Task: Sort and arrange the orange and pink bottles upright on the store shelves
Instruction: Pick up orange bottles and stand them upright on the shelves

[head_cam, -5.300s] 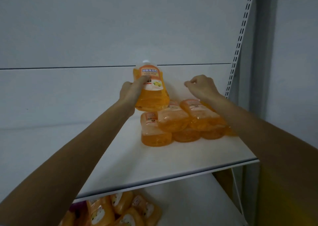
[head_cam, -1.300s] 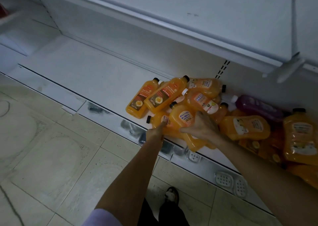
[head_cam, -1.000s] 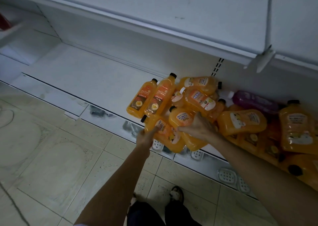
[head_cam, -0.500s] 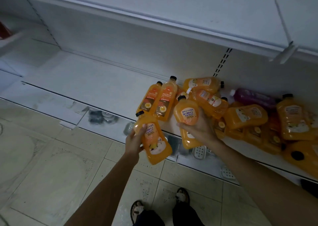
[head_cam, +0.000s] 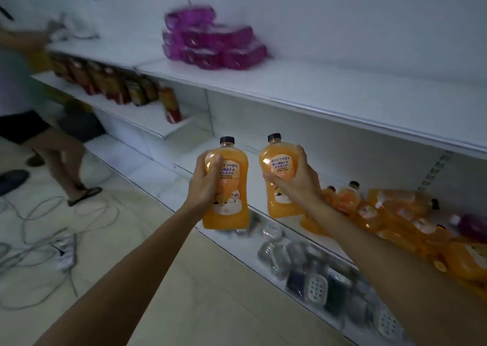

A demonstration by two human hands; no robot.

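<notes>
My left hand (head_cam: 204, 184) grips an orange bottle (head_cam: 232, 198) with a black cap, held upright in the air. My right hand (head_cam: 295, 184) grips a second orange bottle (head_cam: 279, 166) of the same kind, also upright, just to the right. Both hang in front of the bottom shelf (head_cam: 253, 166). A heap of orange bottles (head_cam: 390, 219) lies on that shelf at the right, with one pink bottle (head_cam: 471, 227) among them. A stack of pink bottles (head_cam: 213, 42) lies on the upper shelf (head_cam: 329, 87).
Dark red bottles (head_cam: 113, 84) stand in a row on a middle shelf at the left. Another person (head_cam: 26, 103) stands at the far left. Cables (head_cam: 39, 229) trail over the tiled floor. Clear soap dishes (head_cam: 311, 269) line the shelf base.
Both hands have lifted their orange bottles off the heap and turned them upright. My view has swung up from the floor to take in the upper shelves.
</notes>
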